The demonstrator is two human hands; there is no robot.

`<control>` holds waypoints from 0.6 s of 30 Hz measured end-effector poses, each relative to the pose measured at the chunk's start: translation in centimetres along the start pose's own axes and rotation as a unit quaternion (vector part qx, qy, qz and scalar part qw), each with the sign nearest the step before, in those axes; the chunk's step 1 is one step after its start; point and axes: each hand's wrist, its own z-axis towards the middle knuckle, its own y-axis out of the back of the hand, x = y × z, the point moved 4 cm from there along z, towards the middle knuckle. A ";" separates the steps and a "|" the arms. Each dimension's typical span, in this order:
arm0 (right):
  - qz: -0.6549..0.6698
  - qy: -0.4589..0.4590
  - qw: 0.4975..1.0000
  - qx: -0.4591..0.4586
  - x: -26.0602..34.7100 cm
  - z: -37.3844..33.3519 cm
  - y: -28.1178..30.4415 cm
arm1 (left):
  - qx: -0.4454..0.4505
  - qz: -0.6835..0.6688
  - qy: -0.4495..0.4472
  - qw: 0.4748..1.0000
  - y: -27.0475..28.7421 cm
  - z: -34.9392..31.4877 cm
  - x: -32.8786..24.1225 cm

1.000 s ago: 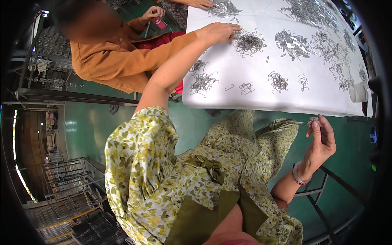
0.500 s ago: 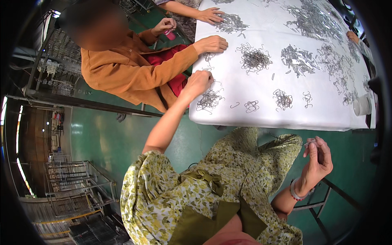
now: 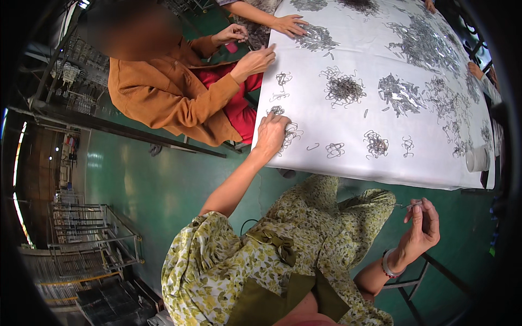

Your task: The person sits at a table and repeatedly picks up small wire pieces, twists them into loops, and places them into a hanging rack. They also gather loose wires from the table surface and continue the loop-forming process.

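I start from the worktop [image 3: 348, 49], a wide white sheet strewn with loose heaps and small tangles of bent grey wire pieces, stretching from the near edge out to the far right. A person in an orange shirt [image 3: 163, 92] sits at its left side, both hands busy at their own tangles; I keep those hands apart from mine.

My left hand [image 3: 272, 133] is stretched out to the near-left corner of the worktop, palm down, fingers curled onto a small wire tangle [image 3: 291, 135] that lies just beside and partly under it. I cannot tell whether the fingers have actually pinched a strand or only press on the heap.

My right hand [image 3: 421, 228] is held off the worktop, low on the near right above the green floor, thumb and forefinger closed on 1 thin wire piece [image 3: 405, 205] that pokes out to the left.

To do this well, I judge the left should tease 1 strand free at the tangle's edge rather than drag the whole clump, lifting slowly so neighbours fall away. The right should keep its pinch light but firm, so the held piece does not twist or slip.
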 end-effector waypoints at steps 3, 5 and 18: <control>-0.002 0.000 1.000 -0.005 -0.2 -0.1 0.1 | 0.032 -0.038 0.035 0.998 1.3 -0.4 0.5; -0.010 0.006 1.000 -0.012 0.4 -0.2 0.5 | -0.038 -0.080 0.074 0.993 3.8 -0.3 0.7; -0.006 -0.003 1.000 -0.015 0.1 -0.5 0.9 | -0.041 0.013 0.147 0.988 3.0 -4.1 3.2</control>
